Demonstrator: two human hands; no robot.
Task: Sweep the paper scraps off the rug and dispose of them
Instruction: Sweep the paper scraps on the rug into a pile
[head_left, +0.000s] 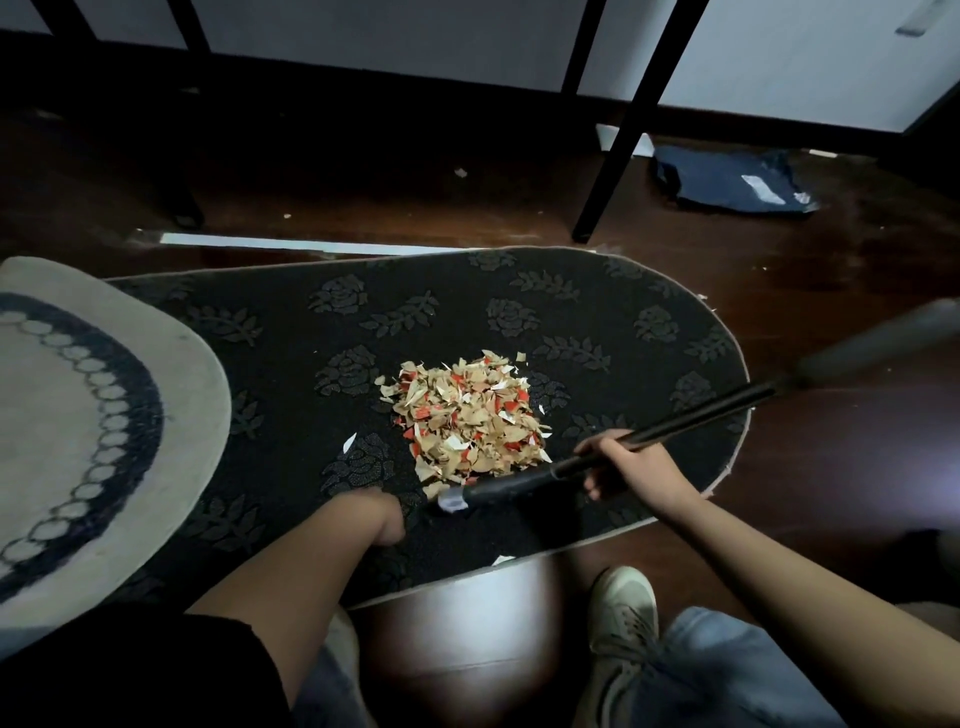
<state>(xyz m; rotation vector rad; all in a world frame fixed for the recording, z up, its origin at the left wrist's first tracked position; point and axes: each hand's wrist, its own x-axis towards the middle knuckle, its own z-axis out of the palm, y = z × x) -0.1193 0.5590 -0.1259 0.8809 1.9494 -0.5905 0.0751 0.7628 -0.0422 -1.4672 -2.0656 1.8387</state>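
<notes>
Heap of paper scraps (465, 418), tan, red and white, piled near the middle of the dark rug (597, 291) with a rose and leaf pattern. One loose white scrap (349, 442) just left of the heap, another white scrap (502, 559) at the near edge of the rug. Black handle (649, 434) slanting across the right end of the rug, low end with a bit of white tape (451, 501) touching the near side of the heap. Right hand (621, 465) wrapped around that handle, fingers curled tight on it. Left hand (382, 519) bent down at the wrist onto the rug, just near the heap; fingers hidden, so cannot tell whether open or closed. Pale round rug (78, 415) with a dark ring of circles lying over the left end of the dark rug. Brown wood floor (831, 415) all around. White shoe (621, 618) on the floor by the near edge of the rug. Black legs (613, 171) of furniture standing past the far edge. Blue bag (732, 179) lying on the floor far off to the right. Tiny bits of paper here and there on the floor.
</notes>
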